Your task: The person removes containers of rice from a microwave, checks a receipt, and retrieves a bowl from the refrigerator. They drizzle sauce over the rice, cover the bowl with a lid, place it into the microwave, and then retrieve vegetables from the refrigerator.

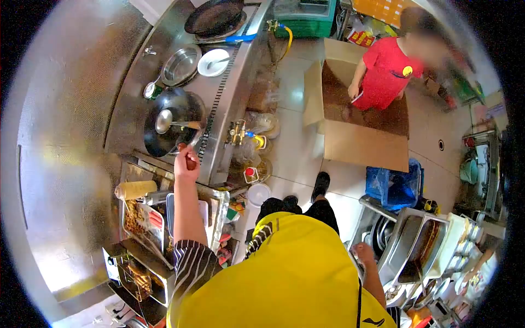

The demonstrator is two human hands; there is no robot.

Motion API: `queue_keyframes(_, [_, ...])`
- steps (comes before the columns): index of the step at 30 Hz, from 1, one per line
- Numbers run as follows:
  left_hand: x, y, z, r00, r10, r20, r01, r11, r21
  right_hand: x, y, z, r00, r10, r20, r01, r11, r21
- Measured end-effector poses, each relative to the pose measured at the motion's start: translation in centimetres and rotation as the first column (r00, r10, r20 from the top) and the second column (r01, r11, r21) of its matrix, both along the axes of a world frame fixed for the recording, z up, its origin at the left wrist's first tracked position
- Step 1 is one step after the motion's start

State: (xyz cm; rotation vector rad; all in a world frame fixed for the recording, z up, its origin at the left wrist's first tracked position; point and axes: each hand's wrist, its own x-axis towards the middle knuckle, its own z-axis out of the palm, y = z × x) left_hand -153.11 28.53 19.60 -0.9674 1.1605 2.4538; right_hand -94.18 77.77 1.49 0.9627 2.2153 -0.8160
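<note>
My left hand (pixel 187 164) is stretched out to the stove, its fingers closed round the handle at the near edge of a dark wok (pixel 156 136). Inside the wok lies a metal ladle (pixel 163 121) with a wooden grip, apart from my fingers. Low at my right side, my right hand (pixel 362 254) has its fingers curled, beside the edge of a steel counter with metal pans (pixel 383 232). Whatever it may hold is hidden.
A steel basin (pixel 181 64), a white bowl (pixel 214 63) and another dark pan (pixel 213 17) sit along the stove (pixel 219 101). A person in a red shirt (pixel 391 71) stands at a large open cardboard box (pixel 366 150). Near it is a blue crate (pixel 394 186).
</note>
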Motion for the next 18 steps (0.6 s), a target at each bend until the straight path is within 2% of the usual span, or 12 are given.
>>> queue_keyframes(3, [1.0, 2.1, 2.9, 0.998, 0.058, -0.019, -0.059, 0.997, -0.045, -1.7, 5.1, -1.7, 0.942, -0.203, -0.268, 0.106, 0.935, -0.338])
queue_keyframes(4, [1.5, 2.7, 4.1, 0.998, 0.042, -0.045, -0.045, 0.998, -0.050, -2.5, 6.3, -2.0, 0.944, -0.202, -0.262, 0.119, 0.946, -0.303])
queue_keyframes(5, [1.8, 3.0, 5.1, 0.997, 0.026, -0.071, -0.030, 0.998, -0.056, -3.5, 7.3, -1.8, 0.905, -0.389, -0.171, 0.283, 0.853, -0.439])
queue_keyframes(6, [1.8, 2.9, 5.6, 0.999, 0.044, -0.015, -0.044, 0.999, 0.002, -4.8, 8.4, -2.0, 0.932, -0.336, -0.136, 0.259, 0.880, -0.397])
queue_keyframes(7, [2.6, 4.5, 7.4, 0.996, 0.009, -0.094, -0.013, 0.999, -0.045, -6.0, 9.5, -2.3, 0.954, -0.284, -0.102, 0.232, 0.905, -0.356])
queue_keyframes(9, [3.7, 5.2, 8.9, 0.989, 0.019, -0.150, -0.019, 1.000, 0.004, -7.7, 11.9, -2.8, 0.966, -0.203, -0.157, 0.133, 0.920, -0.368])
queue_keyframes(10, [4.3, 6.9, 10.6, 0.991, 0.077, -0.105, -0.076, 0.997, 0.016, -8.2, 12.9, -2.8, 0.969, -0.164, -0.186, 0.084, 0.924, -0.373])
queue_keyframes(11, [4.6, 6.5, 10.9, 0.992, 0.052, -0.111, -0.046, 0.997, 0.057, -6.3, 15.1, -7.7, 0.961, -0.074, -0.265, -0.017, 0.945, -0.327])
queue_keyframes(13, [5.6, 8.1, 12.3, 0.991, 0.087, -0.102, -0.088, 0.996, -0.001, -9.4, 16.2, -6.2, 0.984, -0.134, -0.118, 0.099, 0.959, -0.265])
queue_keyframes(14, [6.1, 8.6, 12.6, 0.991, 0.087, -0.106, -0.088, 0.996, -0.003, -10.8, 17.5, -6.2, 0.990, -0.037, -0.136, -0.007, 0.951, -0.310])
queue_keyframes(16, [7.0, 9.5, 12.9, 0.990, 0.084, -0.112, -0.085, 0.996, -0.005, -12.6, 20.1, -5.8, 0.839, 0.418, -0.348, -0.478, 0.872, -0.107])
queue_keyframes(18, [7.9, 10.5, 12.9, 0.988, 0.094, -0.126, -0.097, 0.995, -0.023, -15.0, 21.0, -4.1, 0.917, 0.200, -0.346, -0.282, 0.937, -0.207])
